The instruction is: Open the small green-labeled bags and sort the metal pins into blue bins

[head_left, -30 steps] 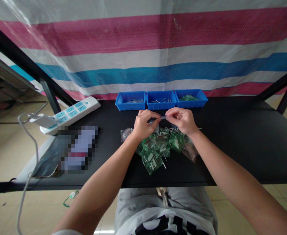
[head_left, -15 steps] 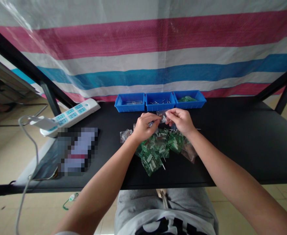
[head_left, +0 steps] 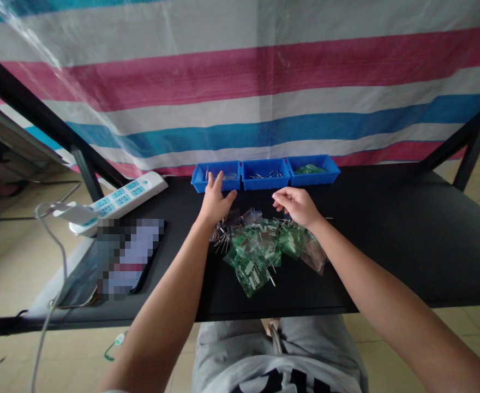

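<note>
My left hand (head_left: 216, 203) reaches over the front rim of the left blue bin (head_left: 199, 186), its fingers spread. Inside that bin lie clear small bags, partly hidden by the fingers. My right hand (head_left: 299, 206) hovers above the pile with thumb and fingertips pinched together; whatever is between them, if anything, is too small to make out. Below both hands is a heap of green plastic packets (head_left: 253, 275) with pale and metal pieces inside. Clear bags (head_left: 314, 255) and loose thin metal pins (head_left: 222, 240) lie around the heap.
Beside the left bin stand a middle blue bin (head_left: 265, 184) with metal pins and a right blue bin (head_left: 316, 180) with green packets. A white power strip (head_left: 121, 199) with a plugged-in adapter and a blurred phone-like slab (head_left: 136, 259) lie at left. A striped sheet (head_left: 240, 98) hangs behind.
My left hand has left the clear bag both hands were at and moved left to the left bin, fingers opening. My right hand stays near its place, still pinched. The bag no longer shows there.
</note>
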`<state>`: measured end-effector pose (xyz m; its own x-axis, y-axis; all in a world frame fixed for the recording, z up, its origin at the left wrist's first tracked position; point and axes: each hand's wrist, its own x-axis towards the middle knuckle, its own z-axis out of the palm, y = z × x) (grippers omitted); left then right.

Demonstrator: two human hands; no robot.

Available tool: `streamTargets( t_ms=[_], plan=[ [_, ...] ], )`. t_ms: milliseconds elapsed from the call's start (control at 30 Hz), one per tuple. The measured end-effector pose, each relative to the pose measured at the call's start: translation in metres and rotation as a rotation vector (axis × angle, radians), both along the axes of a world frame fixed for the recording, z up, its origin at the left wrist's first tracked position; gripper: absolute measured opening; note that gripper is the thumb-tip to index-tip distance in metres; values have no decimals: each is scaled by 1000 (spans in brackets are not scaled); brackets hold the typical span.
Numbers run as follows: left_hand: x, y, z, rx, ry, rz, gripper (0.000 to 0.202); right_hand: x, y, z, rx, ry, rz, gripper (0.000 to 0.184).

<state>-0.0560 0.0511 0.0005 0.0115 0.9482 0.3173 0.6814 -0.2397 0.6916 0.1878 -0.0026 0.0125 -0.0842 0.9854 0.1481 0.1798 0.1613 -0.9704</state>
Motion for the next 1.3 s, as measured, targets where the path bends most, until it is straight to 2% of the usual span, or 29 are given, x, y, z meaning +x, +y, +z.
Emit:
streamTargets(
  t_ms=[100, 200, 333, 500, 700, 833, 1000, 1167, 1300],
  plan=[
    [7, -8, 7, 5, -4, 101, 65, 0, -2, 2, 11, -54, 6, 30],
    [14, -15, 11, 38, 8, 117, 55, 2, -2, 2, 56, -120, 8, 29],
    [18, -17, 7, 45, 47, 45, 47, 7, -1, 1, 170, -255, -25, 26],
    [21, -19, 4, 105, 77, -126, 41, 12, 1, 2, 305, -509, -69, 14],
    [27, -28, 10, 251, 139, -232, 30, 14, 3, -2, 432, -635, 33, 9],
    [28, -31, 13, 135, 229, -354, 31, 16, 5, -7, 475, -710, 84, 10],
    [24, -32, 16, -2, 348, -484, 37, 16, 6, -9, 444, -745, 54, 10],
    [25, -35, 18, 5, 422, -441, 45, 17, 9, -10, 388, -761, 27, 10],
    [26, -35, 18, -43, 400, -446, 46, 16, 8, -11, 341, -761, 25, 11]
  ],
)
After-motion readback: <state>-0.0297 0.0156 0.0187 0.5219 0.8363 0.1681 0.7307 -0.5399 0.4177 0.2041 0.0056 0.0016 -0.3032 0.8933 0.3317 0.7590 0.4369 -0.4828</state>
